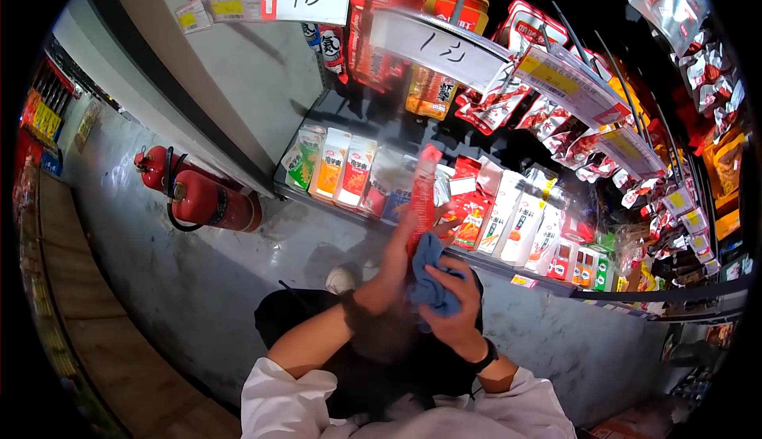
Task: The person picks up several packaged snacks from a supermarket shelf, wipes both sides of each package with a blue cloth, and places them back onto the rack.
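Observation:
My left hand is closed round a long, narrow red packet, which points up and away toward the shelf. Its lower end is hidden by my fingers and a crumpled blue cloth. My right hand grips that cloth and presses it against the packet's lower part. Just beyond both hands, a row of small snack boxes stands on the bottom shelf, among them a white and orange box and a white and red box. The packet is slightly blurred, so its exact contents cannot be told.
Snack bags hang from metal hooks above the bottom shelf, with price tags jutting out in front. Two red fire extinguishers stand on the grey floor at the left, beside a pale panel. Another shelf unit runs along the far left.

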Action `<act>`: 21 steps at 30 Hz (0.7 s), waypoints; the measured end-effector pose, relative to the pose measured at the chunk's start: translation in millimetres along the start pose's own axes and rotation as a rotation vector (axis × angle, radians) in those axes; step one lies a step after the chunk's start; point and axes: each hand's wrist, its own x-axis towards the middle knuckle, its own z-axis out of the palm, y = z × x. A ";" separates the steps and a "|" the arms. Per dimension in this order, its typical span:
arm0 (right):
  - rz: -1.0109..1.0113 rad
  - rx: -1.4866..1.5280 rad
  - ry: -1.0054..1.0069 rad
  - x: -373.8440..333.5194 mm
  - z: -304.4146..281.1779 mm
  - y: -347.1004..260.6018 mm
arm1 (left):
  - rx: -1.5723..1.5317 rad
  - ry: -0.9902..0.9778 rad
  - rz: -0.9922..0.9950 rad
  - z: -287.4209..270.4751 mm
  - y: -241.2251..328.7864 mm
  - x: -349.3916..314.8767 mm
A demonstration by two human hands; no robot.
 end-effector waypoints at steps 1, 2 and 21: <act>0.014 -0.004 0.009 -1.9 -5.6 6.0 | -0.067 -0.028 -0.154 3.4 2.0 -3.2; -0.004 0.071 0.119 -5.0 -10.1 13.0 | 0.062 -0.068 -0.098 10.4 7.8 -1.9; -0.269 -0.213 0.131 23.5 6.1 32.2 | -0.185 -0.372 -0.197 -29.1 -22.3 2.7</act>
